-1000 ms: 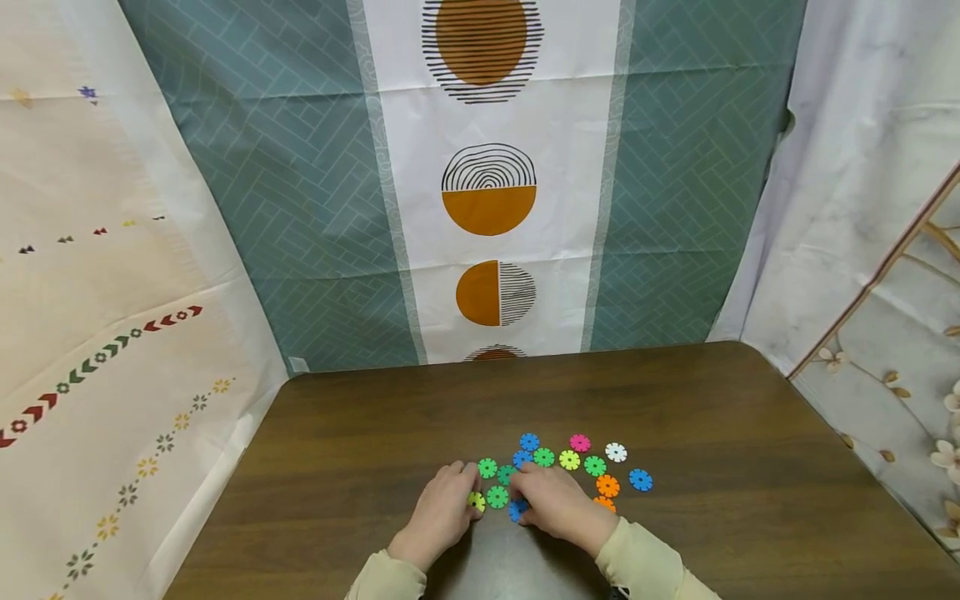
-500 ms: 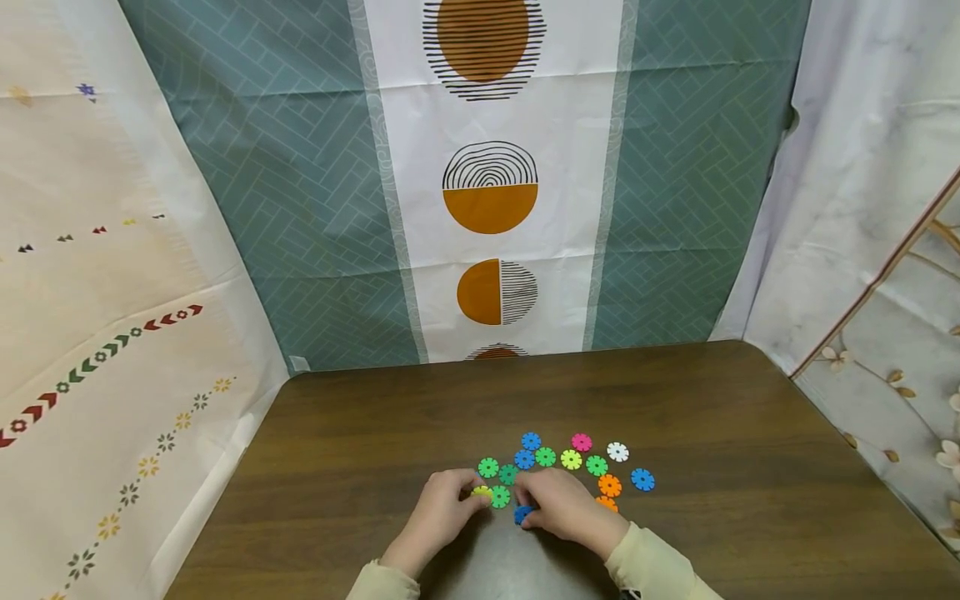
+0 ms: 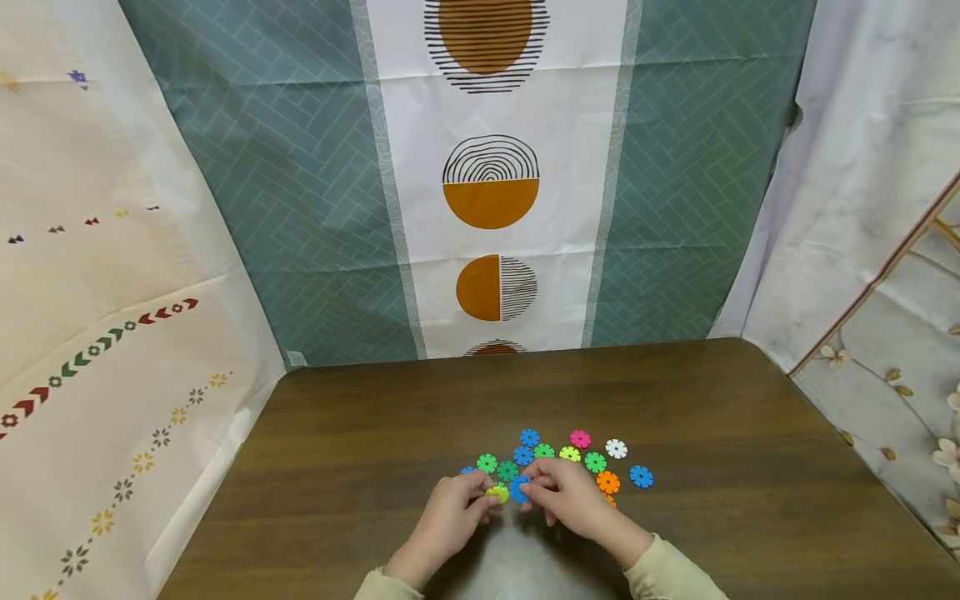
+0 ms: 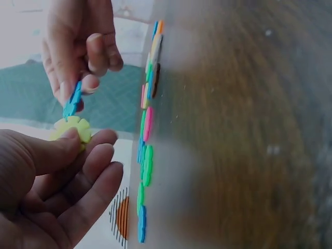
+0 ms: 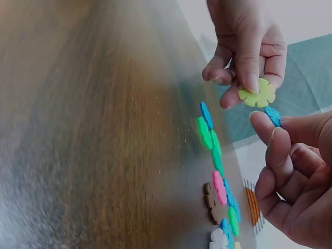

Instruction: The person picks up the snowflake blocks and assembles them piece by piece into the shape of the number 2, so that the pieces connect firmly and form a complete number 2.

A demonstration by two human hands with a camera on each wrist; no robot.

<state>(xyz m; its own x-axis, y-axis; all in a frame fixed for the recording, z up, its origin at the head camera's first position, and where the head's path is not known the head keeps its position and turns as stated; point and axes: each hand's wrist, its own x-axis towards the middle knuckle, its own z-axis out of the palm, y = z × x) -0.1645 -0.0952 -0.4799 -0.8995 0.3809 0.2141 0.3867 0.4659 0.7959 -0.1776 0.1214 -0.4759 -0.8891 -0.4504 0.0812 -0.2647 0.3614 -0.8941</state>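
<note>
At the far left, a cream cloth (image 3: 97, 250) with rows of coloured motifs is hanging beside the table (image 3: 352, 450); behind the table, a teal-and-white cloth (image 3: 491, 204) with printed circles is hanging. Moving right, a leftmost blue disc (image 3: 467, 471) is lying partly hidden behind the left hand (image 3: 447, 512). That hand is pinching a yellow disc (image 3: 498, 495), its thumb lying across the face, and is holding it clear of the tabletop. A bright green disc (image 3: 487, 462) is lying beyond it, with a dark green disc (image 3: 507, 471) just to the right. Next, a held blue disc (image 3: 518, 489) is tilting at an angle to the yellow one (both wrist views are showing the rims very close; whether they are touching cannot be told). The right hand (image 3: 576, 504) is pinching this blue disc between thumb and finger, also above the table. Beyond, two more blue discs (image 3: 522, 455) are lying one behind the other, a middle green disc (image 3: 543, 451) just beside the nearer. Continuing right, a lime disc (image 3: 570, 454) is lying near a pink disc (image 3: 580, 438), followed by another green disc (image 3: 595, 462) and an orange disc (image 3: 608, 482). A white disc (image 3: 617, 448) is lying behind these, and a far blue disc (image 3: 641, 476) is lying apart at the right end.
</note>
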